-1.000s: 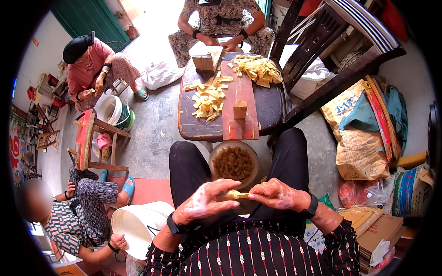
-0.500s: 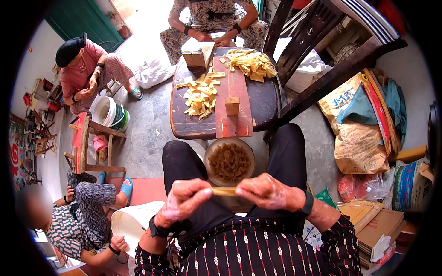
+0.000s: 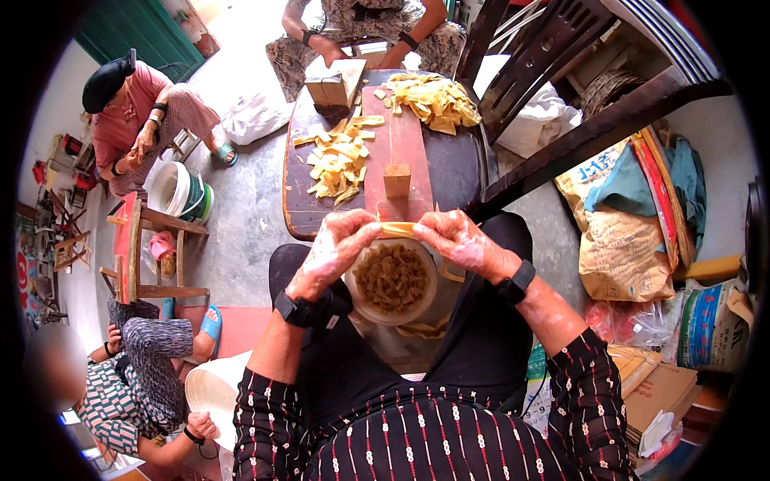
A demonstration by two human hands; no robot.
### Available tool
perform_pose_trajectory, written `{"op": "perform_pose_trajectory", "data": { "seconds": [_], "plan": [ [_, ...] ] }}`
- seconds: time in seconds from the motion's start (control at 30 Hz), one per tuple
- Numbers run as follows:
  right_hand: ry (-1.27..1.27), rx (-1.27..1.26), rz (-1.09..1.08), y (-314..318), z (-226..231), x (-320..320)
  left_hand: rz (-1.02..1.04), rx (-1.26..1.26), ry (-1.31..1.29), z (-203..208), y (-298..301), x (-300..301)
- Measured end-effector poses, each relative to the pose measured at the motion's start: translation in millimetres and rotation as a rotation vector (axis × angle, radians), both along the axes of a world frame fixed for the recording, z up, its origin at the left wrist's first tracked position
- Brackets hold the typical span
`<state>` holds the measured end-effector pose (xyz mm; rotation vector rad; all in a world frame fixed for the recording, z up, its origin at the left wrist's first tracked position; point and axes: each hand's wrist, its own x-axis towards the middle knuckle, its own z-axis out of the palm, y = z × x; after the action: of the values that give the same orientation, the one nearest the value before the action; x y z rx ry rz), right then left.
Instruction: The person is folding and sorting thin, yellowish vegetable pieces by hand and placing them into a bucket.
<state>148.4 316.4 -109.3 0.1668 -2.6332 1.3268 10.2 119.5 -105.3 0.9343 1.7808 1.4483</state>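
A flat yellow strip (image 3: 399, 229) is stretched level between my hands at the near edge of the dark table. My left hand (image 3: 341, 244) pinches its left end, and my right hand (image 3: 464, 242) pinches the other. Just below the strip, a round tub (image 3: 434, 286) between my knees holds small brown curled pieces (image 3: 391, 279). Beyond my hands, a reddish board (image 3: 391, 132) with an upright wooden block (image 3: 396, 181) lies across the table (image 3: 301, 188). Piles of similar yellow strips (image 3: 337, 160) flank the board.
A person's hands (image 3: 329, 52) work at the table's far side, near another wooden block (image 3: 327, 86). Two more people sit at left, by a white bucket (image 3: 170, 188) and a small wooden stool (image 3: 172, 224). A dark chair (image 3: 593, 136) leans at right, before paper sacks (image 3: 626, 256).
Both my hands have moved forward, away from my body, carrying the strip from over my lap to the table's near edge. The view has shifted slightly.
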Motion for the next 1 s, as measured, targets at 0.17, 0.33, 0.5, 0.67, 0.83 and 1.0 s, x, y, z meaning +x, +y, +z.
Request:
{"op": "perform_pose_trajectory", "data": {
  "seconds": [0.17, 0.33, 0.5, 0.67, 0.83, 1.0],
  "plan": [
    [-0.189, -0.118, -0.099, 12.0, -8.8, -13.2, 0.007, -0.04, -0.014, -12.2, 19.4, -12.9],
    [-0.205, -0.154, -0.13, 15.0, -20.3, -18.7, 0.091, -0.103, 0.072, -35.3, 29.7, -13.9],
    [-0.16, -0.03, -0.167, 26.5, -45.7, 2.7, 0.077, -0.231, 0.204, -39.1, 9.9, -11.9],
    [-0.186, -0.145, -0.135, 1.8, -10.3, 32.8, -0.082, -0.239, 0.021, -21.9, -18.5, 8.8],
    [-0.008, -0.112, -0.024, -31.1, 9.1, 58.3, -0.076, -0.254, 0.341, -8.5, -47.1, 32.8],
    [-0.05, -0.069, 0.149, -58.8, 7.7, 93.6, -0.201, -0.09, 0.208, 29.5, -58.4, 72.1]
  ]
}}
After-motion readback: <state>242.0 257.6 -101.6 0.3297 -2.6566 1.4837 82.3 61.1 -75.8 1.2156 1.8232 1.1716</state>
